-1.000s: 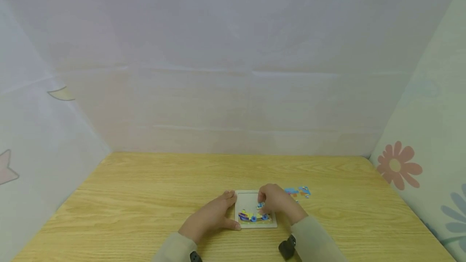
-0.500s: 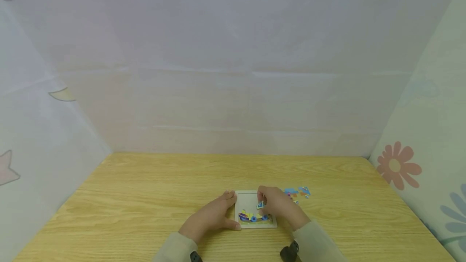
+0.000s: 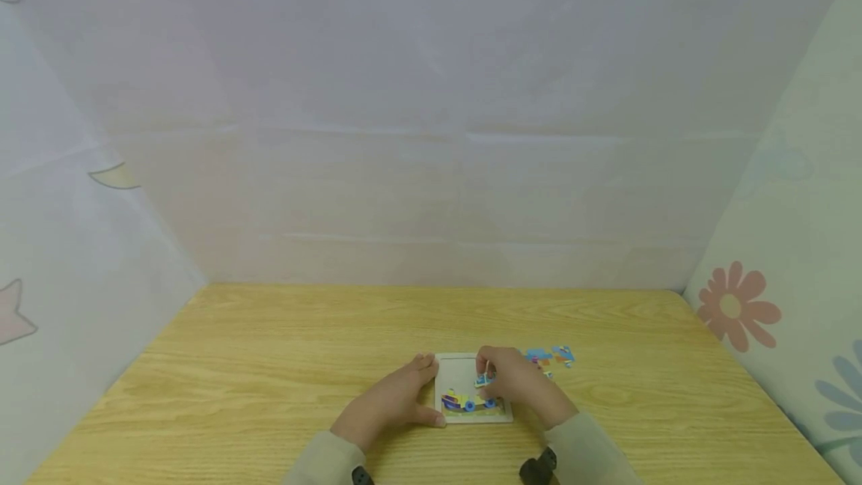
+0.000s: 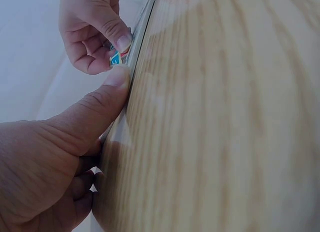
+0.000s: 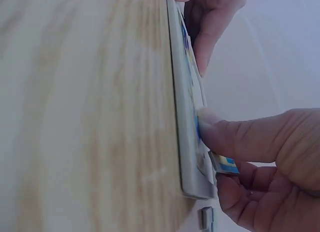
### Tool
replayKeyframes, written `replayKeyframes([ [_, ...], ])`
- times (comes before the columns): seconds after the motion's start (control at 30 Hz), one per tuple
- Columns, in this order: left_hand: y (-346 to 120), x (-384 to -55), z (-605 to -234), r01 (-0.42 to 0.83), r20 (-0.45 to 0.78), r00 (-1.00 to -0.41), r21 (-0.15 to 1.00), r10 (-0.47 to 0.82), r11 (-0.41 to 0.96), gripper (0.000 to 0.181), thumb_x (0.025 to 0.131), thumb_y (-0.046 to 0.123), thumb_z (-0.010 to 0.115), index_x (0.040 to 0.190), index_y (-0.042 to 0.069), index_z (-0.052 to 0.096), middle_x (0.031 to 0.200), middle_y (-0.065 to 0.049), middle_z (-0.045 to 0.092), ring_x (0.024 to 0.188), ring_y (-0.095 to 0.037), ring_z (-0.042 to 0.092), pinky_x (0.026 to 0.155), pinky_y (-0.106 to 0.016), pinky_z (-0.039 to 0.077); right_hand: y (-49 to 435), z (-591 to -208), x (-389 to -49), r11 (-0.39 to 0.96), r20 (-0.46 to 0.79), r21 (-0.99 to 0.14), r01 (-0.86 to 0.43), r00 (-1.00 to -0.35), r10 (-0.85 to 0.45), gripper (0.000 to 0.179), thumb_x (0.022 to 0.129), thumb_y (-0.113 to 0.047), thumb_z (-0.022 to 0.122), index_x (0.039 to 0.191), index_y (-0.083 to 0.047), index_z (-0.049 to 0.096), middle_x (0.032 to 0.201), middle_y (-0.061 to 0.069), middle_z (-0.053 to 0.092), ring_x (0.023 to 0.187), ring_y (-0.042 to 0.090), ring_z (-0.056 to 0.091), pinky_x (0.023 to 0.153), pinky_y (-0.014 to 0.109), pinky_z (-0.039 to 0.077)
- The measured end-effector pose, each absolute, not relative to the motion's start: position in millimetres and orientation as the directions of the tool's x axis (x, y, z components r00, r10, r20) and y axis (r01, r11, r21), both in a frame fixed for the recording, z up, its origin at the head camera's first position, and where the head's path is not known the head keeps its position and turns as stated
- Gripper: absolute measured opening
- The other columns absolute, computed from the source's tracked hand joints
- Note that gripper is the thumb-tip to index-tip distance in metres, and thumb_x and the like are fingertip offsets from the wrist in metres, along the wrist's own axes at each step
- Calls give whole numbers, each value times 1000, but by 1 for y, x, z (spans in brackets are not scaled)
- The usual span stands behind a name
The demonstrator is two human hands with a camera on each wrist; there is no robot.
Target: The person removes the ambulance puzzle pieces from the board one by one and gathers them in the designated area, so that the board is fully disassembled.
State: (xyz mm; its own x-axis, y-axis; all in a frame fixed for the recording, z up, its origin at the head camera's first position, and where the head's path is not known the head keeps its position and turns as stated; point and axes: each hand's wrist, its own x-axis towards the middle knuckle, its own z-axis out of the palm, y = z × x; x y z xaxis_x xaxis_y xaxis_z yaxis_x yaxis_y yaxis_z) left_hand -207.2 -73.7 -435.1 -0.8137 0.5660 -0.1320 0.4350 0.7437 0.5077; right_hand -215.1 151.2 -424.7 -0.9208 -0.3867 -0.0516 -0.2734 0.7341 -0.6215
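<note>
A puzzle tray [image 3: 458, 371] with a pale rim lies on the table, its near part filled with a yellow and blue vehicle picture. My left hand [image 3: 396, 397] holds the tray's left side, the thumb at the near left corner and the fingers along the left edge. Above the tray's right half, my right hand [image 3: 517, 382] pinches a small blue, white and yellow puzzle piece [image 3: 482, 380]. In the right wrist view this piece [image 5: 226, 164] sits tilted between thumb and fingers; the thumb's tip is at the tray [image 5: 181, 99].
Several loose puzzle pieces [image 3: 563, 354] lie right of the tray, partly behind my right hand. One piece [image 5: 206, 218] shows beyond the tray's corner in the right wrist view. Wood-grain table [image 3: 303, 350] surrounds the tray; pale cloth walls [image 3: 431, 193] stand behind and beside it.
My right hand has dipped slightly and turned the pinched piece a little over the tray. A small yellow loose piece shows more clearly beside it. My left hand stays in place.
</note>
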Motion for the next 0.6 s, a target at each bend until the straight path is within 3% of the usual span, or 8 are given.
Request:
replayKeyframes([
  [0.27,-74,-209,-436,455,-110,-812,495,573,740,93,72,50,71,140,-2,35,149,-17,28,138,-35,24,111,-48,25,160,-439,-214,647,0,-731,-216,-948,-317,22,72,-10,77,85,-13,59,79,1,53,71,16,47,59,28,42],
  [0.6,-74,-209,-438,454,-108,-815,493,569,743,94,72,50,72,140,-2,35,149,-17,28,138,-34,24,112,-48,24,165,-445,-214,604,47,-778,-174,-974,-220,7,84,-4,63,90,-7,66,80,-1,59,75,12,52,66,27,46],
])
